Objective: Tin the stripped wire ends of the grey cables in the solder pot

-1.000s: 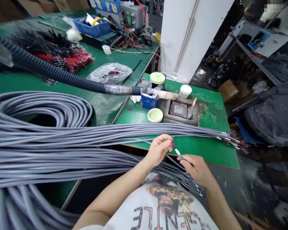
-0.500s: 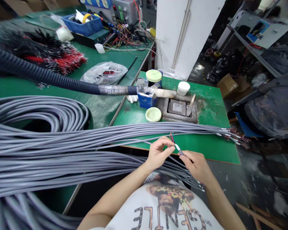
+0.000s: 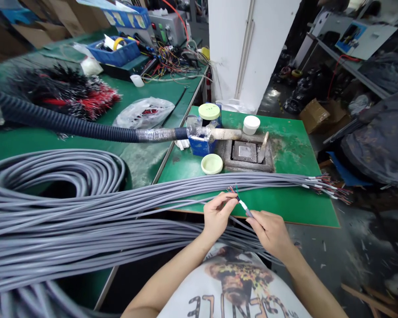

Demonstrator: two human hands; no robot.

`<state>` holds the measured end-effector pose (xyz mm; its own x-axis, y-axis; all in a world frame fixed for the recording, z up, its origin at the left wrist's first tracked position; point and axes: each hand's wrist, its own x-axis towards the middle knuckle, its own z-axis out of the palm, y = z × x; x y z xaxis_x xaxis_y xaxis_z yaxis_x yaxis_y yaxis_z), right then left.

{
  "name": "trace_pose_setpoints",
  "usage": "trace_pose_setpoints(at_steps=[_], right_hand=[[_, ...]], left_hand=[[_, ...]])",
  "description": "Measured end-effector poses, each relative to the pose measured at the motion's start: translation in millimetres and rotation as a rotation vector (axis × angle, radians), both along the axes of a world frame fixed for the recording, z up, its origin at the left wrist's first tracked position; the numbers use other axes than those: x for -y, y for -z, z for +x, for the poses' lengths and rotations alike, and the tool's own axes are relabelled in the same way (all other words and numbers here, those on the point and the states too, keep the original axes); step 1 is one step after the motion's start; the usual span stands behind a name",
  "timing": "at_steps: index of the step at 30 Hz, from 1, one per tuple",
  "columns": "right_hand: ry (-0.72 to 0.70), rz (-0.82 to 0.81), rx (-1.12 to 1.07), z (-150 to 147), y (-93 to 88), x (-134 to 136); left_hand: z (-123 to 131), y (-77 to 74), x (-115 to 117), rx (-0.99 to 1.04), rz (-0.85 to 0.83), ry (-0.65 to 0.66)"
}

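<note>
My right hand (image 3: pixel 270 229) grips a grey cable (image 3: pixel 248 213) just below its white-wrapped end (image 3: pixel 243 205). Thin coloured wires (image 3: pixel 236 192) fan out of that end. Pinched on some of these wires are the thumb and fingers of my left hand (image 3: pixel 218 215). Both hands are over the near edge of the green table, in front of a long bundle of grey cables (image 3: pixel 192 184) whose stripped ends (image 3: pixel 330 187) lie at the right. A second grey bundle (image 3: pixel 146 234) runs beneath my wrists.
Behind the bundle are a soldering pot (image 3: pixel 245 151) with a flat scraper (image 3: pixel 263 148), a pale green dish (image 3: pixel 212 164), a white tub (image 3: pixel 251 125) and a blue box (image 3: pixel 201 145). A black hose (image 3: pixel 86 126) crosses from the left above coiled cable (image 3: pixel 56 168).
My left fingers have shifted slightly left, and the coloured wires are spread wider. My right hand still holds the cable. The camera view has tilted a little.
</note>
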<state>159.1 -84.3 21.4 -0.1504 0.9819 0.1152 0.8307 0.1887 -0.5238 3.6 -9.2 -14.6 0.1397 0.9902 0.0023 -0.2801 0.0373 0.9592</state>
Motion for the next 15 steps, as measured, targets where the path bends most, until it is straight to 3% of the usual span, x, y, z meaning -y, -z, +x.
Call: trace_pose_setpoints(at_steps=[7, 15], right_hand=[[-0.023, 0.077, 0.074, -0.2, -0.2, 0.0], [-0.050, 0.077, 0.117, 2.8, 0.5, 0.6]], left_hand=[[2.8, 5.8, -3.0, 0.148, -0.174, 0.070], [-8.9, -6.8, -17.8, 0.080, -0.185, 0.239]])
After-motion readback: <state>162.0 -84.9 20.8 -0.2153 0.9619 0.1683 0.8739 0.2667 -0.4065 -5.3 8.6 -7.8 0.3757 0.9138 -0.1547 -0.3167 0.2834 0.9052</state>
